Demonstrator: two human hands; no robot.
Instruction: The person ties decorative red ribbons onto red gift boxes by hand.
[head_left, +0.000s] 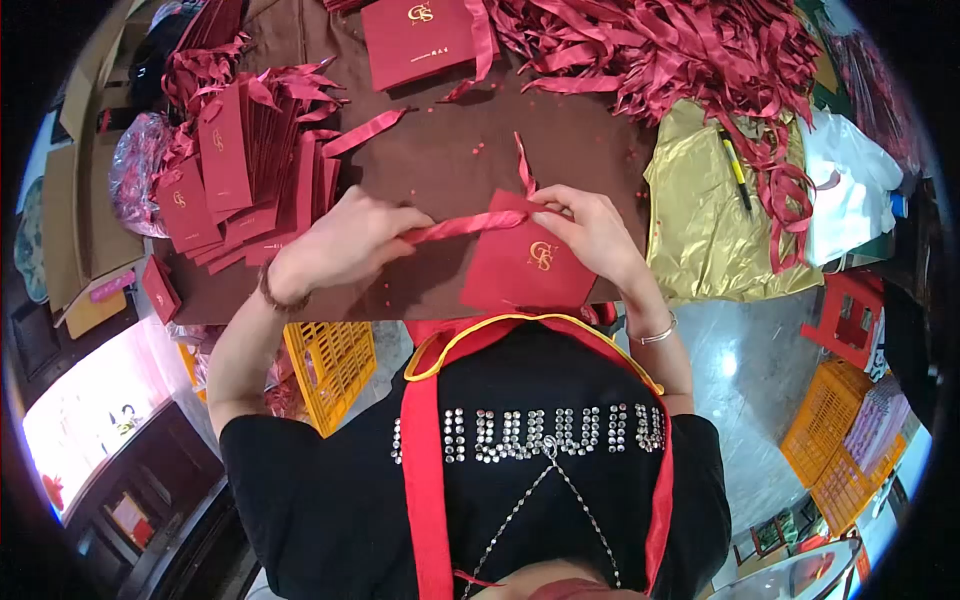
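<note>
In the head view, a dark red gift bag point(505, 265) with a gold monogram lies flat at the table's front edge. A red satin ribbon point(465, 227) runs across its top edge. My left hand point(365, 240) pinches the ribbon's free end, left of the bag. My right hand point(588, 232) is closed at the bag's top corner, its thumb and fingers pressed together where the ribbon meets the bag. Another ribbon end point(523, 165) sticks up behind the top edge. How the ribbon is fastened there is hidden by my right fingers.
Stacked red bags with ribbons point(228, 165) stand at the left. More bags point(415, 45) lie at the back, beside a large heap of loose ribbons point(670, 50). Gold wrapping point(690, 220) with a yellow marker point(736, 170) is on the right. Yellow crates point(335, 370) stand below.
</note>
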